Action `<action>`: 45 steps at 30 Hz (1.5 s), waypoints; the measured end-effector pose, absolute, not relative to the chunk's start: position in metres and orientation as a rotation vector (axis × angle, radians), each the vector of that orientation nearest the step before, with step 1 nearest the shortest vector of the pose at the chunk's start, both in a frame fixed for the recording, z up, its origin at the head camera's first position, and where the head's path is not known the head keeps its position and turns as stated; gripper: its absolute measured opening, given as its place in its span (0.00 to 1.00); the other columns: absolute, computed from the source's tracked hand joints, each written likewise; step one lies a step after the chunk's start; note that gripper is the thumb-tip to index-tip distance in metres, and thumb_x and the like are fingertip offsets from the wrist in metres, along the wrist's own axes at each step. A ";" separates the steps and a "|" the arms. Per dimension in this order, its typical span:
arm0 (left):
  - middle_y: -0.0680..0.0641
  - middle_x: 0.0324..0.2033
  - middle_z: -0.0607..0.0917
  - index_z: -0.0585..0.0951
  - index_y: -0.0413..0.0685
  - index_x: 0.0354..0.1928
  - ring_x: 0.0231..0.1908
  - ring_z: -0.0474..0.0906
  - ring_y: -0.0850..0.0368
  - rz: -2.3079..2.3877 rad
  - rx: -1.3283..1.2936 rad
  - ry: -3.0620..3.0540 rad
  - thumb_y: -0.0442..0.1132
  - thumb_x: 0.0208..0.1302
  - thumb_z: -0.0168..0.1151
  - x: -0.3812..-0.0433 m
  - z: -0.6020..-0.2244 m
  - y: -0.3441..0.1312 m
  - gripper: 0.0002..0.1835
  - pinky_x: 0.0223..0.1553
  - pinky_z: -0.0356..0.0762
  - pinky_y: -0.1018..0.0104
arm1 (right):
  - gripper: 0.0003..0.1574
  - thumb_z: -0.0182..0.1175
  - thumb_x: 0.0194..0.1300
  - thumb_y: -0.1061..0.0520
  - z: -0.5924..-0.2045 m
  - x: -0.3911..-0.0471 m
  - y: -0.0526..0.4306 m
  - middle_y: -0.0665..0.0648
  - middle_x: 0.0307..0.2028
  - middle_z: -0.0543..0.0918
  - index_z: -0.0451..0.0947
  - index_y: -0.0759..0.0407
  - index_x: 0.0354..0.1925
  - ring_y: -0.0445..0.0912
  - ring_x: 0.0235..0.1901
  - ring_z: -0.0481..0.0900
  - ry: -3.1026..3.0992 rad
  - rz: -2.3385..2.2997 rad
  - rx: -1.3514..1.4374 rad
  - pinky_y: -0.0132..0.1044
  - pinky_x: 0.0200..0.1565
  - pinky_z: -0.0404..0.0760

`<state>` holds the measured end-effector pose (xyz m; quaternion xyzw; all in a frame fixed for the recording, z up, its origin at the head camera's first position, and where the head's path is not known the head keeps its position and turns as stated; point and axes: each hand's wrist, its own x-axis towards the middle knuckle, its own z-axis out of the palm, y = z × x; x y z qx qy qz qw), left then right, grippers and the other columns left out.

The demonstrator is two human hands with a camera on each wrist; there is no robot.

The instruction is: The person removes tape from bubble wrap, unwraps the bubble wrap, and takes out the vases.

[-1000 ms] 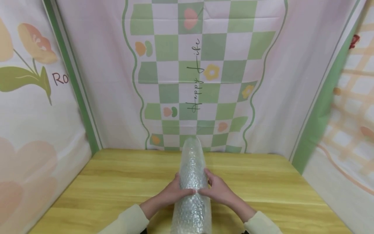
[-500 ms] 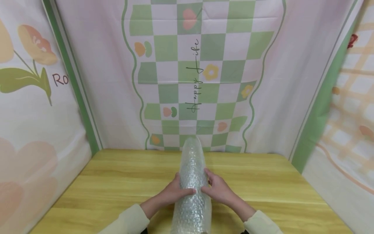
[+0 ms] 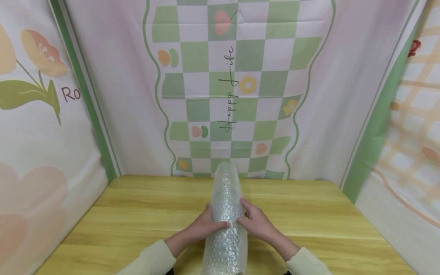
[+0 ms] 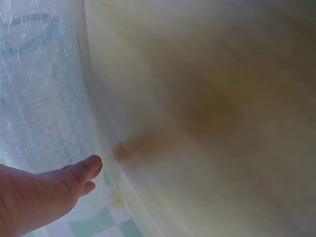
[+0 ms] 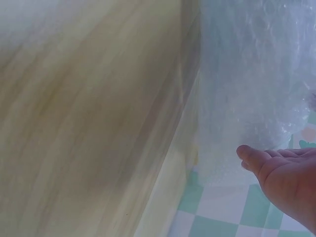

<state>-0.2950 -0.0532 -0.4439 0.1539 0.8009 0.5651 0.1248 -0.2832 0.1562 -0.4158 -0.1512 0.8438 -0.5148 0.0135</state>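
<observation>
Stretching lengthwise, bubble wrap (image 3: pixel 227 198) points toward the backdrop (image 3: pixel 223 89).

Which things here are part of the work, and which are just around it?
Part of the work:
- bubble-wrap bundle, between the hands
- left hand, gripping its left side
- right hand, gripping its right side

Just around it:
- wood-grain table
- checkered cloth behind
- flowered cloth, left
- plaid cloth, right
</observation>
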 end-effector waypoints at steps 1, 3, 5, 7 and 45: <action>0.26 0.63 0.63 0.36 0.35 0.74 0.53 0.74 0.34 1.643 0.443 2.336 0.51 0.56 0.70 -0.295 -0.444 -0.053 0.61 0.45 0.79 0.39 | 0.45 0.56 0.62 0.65 -0.416 -0.283 0.157 0.75 0.68 0.57 0.49 0.76 0.71 0.68 0.62 0.65 2.609 -1.628 -0.472 0.48 0.55 0.76; 0.26 0.63 0.63 0.36 0.34 0.74 0.53 0.73 0.33 1.638 0.435 2.340 0.52 0.56 0.70 -0.295 -0.445 -0.054 0.62 0.45 0.79 0.39 | 0.44 0.55 0.61 0.66 -0.417 -0.283 0.157 0.76 0.68 0.57 0.49 0.77 0.71 0.68 0.62 0.66 2.564 -1.678 -0.482 0.46 0.53 0.78; 0.25 0.63 0.62 0.35 0.34 0.74 0.53 0.73 0.33 1.633 0.430 2.344 0.52 0.56 0.70 -0.294 -0.445 -0.054 0.62 0.46 0.79 0.39 | 0.45 0.55 0.61 0.66 -0.417 -0.283 0.159 0.76 0.68 0.56 0.49 0.76 0.71 0.68 0.62 0.66 2.522 -1.714 -0.483 0.45 0.52 0.79; 0.25 0.63 0.63 0.35 0.34 0.74 0.53 0.73 0.34 1.641 0.430 2.337 0.52 0.56 0.70 -0.294 -0.444 -0.055 0.62 0.46 0.79 0.40 | 0.45 0.56 0.61 0.66 -0.416 -0.282 0.160 0.75 0.69 0.56 0.48 0.75 0.71 0.67 0.62 0.65 2.495 -1.726 -0.495 0.44 0.52 0.79; 0.31 0.60 0.68 0.42 0.37 0.74 0.51 0.75 0.39 1.692 0.452 2.315 0.49 0.56 0.70 -0.295 -0.447 -0.056 0.58 0.45 0.80 0.44 | 0.46 0.53 0.65 0.62 -0.413 -0.285 0.170 0.70 0.73 0.46 0.43 0.74 0.73 0.67 0.68 0.54 2.397 -1.693 -0.616 0.53 0.65 0.60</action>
